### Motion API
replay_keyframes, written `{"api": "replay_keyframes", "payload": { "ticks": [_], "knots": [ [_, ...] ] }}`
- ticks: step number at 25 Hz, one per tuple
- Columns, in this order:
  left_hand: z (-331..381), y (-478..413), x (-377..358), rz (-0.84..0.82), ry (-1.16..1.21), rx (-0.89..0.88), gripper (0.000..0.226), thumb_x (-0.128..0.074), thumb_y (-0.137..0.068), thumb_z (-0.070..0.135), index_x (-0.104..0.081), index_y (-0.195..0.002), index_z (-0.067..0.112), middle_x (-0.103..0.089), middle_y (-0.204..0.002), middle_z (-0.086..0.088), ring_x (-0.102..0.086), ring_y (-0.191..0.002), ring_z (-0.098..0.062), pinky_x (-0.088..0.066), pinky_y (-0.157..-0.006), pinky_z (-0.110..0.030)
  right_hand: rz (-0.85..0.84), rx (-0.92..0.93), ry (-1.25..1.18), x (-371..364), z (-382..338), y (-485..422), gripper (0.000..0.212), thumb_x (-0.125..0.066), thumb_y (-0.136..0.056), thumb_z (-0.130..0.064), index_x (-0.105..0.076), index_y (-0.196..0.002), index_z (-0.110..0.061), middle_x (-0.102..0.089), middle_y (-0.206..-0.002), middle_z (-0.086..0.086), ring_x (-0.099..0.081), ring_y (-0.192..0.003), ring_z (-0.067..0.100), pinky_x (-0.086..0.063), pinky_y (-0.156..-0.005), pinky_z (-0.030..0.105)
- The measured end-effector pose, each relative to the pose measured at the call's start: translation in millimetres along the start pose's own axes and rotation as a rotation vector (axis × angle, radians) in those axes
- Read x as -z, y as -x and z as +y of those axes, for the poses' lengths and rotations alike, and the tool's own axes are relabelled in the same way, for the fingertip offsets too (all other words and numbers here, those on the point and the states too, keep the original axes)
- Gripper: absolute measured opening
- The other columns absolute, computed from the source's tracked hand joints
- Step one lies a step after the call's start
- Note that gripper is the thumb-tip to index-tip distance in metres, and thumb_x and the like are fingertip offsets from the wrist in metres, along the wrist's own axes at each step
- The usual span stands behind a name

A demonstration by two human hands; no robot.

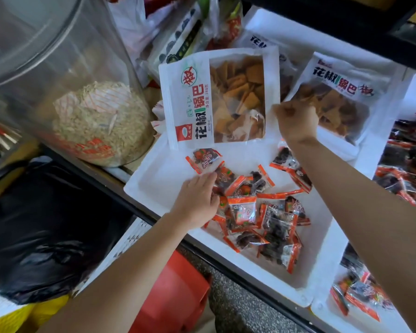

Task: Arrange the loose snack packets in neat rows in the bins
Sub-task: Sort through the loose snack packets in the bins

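Observation:
A white foam bin (154, 179) holds a loose pile of small orange-and-clear snack packets (262, 212) with dark pieces inside. My left hand (198, 200) lies flat on the left edge of that pile, fingers spread over a packet. My right hand (296, 118) is closed on the bottom edge of a large white crisp bag (341, 92) that leans at the back right of the bin. A second large white crisp bag (216, 97) lies at the back left, partly over the bin's rim.
A clear jar of pale grain (99, 123) stands left of the bin. More foam bins with orange packets sit at the right (408, 164) and lower right (356, 292). A black plastic sack (41, 231) and a red stool (178, 292) are below the shelf edge.

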State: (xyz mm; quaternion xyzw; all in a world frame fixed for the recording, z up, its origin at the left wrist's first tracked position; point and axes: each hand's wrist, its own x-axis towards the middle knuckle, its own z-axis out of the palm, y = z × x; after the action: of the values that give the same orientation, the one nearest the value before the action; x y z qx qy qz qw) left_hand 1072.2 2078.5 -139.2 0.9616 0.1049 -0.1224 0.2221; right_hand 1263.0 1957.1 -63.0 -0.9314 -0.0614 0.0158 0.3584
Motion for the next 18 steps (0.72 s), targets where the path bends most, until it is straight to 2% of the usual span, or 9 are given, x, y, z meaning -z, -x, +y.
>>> {"api": "replay_keyframes", "payload": {
  "ticks": [2,3,5,6,8,10,12,15,18],
  "knots": [
    [-1,16,-5,0.053,0.05,-0.047,0.053,-0.041,-0.102,0.027,-0.026,-0.151,0.016,-0.033,-0.154,-0.003,-0.029,-0.141,-0.019,-0.019,-0.116,-0.032,-0.059,-0.046,-0.126,0,8,5,0.02,-0.06,-0.09,-0.021,-0.068,-0.099,-0.005,-0.067,-0.094,0.01,-0.059,-0.086,0.02,-0.049,-0.076,0.023],
    [-3,13,-5,0.136,0.096,-0.027,0.051,-0.045,-0.101,0.024,-0.03,-0.149,0.014,-0.039,-0.149,-0.004,-0.037,-0.136,-0.021,-0.025,-0.113,-0.031,-0.071,-0.066,-0.17,0,12,8,0.018,-0.064,-0.088,-0.02,-0.067,-0.099,-0.006,-0.067,-0.095,0.009,-0.062,-0.09,0.021,-0.053,-0.085,0.032],
    [-9,0,-9,0.248,0.191,0.062,0.057,-0.051,-0.098,0.021,-0.027,-0.149,0.01,-0.04,-0.147,-0.009,-0.042,-0.133,-0.023,-0.032,-0.111,-0.032,-0.081,-0.087,-0.192,0,18,15,0.017,-0.068,-0.085,-0.018,-0.067,-0.1,-0.008,-0.066,-0.094,0.005,-0.064,-0.093,0.023,-0.054,-0.086,0.042],
    [-8,-5,-11,0.229,0.241,0.095,0.063,-0.053,-0.097,0.022,-0.022,-0.15,0.01,-0.036,-0.15,-0.01,-0.04,-0.135,-0.024,-0.032,-0.112,-0.035,-0.085,-0.088,-0.196,0,18,18,0.017,-0.067,-0.086,-0.017,-0.067,-0.1,-0.008,-0.065,-0.094,0.004,-0.064,-0.093,0.022,-0.055,-0.084,0.042],
    [1,-5,-14,0.26,0.268,0.1,0.058,-0.055,-0.096,0.021,-0.028,-0.147,0.011,-0.043,-0.145,-0.01,-0.047,-0.129,-0.024,-0.039,-0.106,-0.036,-0.063,-0.038,-0.177,0,14,21,0.017,-0.065,-0.088,-0.017,-0.067,-0.102,-0.007,-0.067,-0.099,0.005,-0.062,-0.09,0.017,-0.055,-0.084,0.034],
    [11,5,-9,0.543,0.171,-0.005,0.03,-0.053,-0.093,0.012,-0.053,-0.123,0.009,-0.063,-0.112,-0.011,-0.06,-0.1,-0.026,-0.045,-0.084,-0.032,0.0,0.057,-0.141,3,-1,19,0.02,-0.062,-0.09,-0.017,-0.069,-0.105,-0.006,-0.069,-0.104,0.006,-0.059,-0.089,0.011,-0.048,-0.083,0.02],
    [11,15,5,0.797,-0.01,-0.185,0.019,-0.051,-0.086,0.012,-0.057,-0.104,0.012,-0.062,-0.096,-0.008,-0.052,-0.089,-0.024,-0.036,-0.075,-0.031,0.034,0.117,-0.149,6,-19,11,0.019,-0.061,-0.09,-0.016,-0.071,-0.106,-0.009,-0.07,-0.106,0.005,-0.062,-0.094,0.012,-0.043,-0.082,0.014],
    [-4,-2,36,0.825,-0.171,-0.24,0.021,-0.062,-0.082,0.012,-0.056,-0.103,0.014,-0.059,-0.104,-0.011,-0.046,-0.096,-0.026,-0.038,-0.08,-0.039,0.008,0.102,-0.216,1,-38,7,0.02,-0.06,-0.09,-0.015,-0.071,-0.107,-0.011,-0.069,-0.108,0.004,-0.06,-0.094,0.011,-0.046,-0.086,0.016],
    [-22,-33,69,0.745,-0.242,-0.274,0.05,-0.076,-0.063,-0.004,-0.044,-0.096,0.016,-0.06,-0.098,-0.012,-0.053,-0.091,-0.031,-0.045,-0.075,-0.041,-0.003,0.09,-0.23,-2,-43,-2,0.018,-0.061,-0.09,-0.014,-0.072,-0.104,-0.011,-0.07,-0.107,0.004,-0.06,-0.092,0.009,-0.048,-0.089,0.021]
  ]
}}
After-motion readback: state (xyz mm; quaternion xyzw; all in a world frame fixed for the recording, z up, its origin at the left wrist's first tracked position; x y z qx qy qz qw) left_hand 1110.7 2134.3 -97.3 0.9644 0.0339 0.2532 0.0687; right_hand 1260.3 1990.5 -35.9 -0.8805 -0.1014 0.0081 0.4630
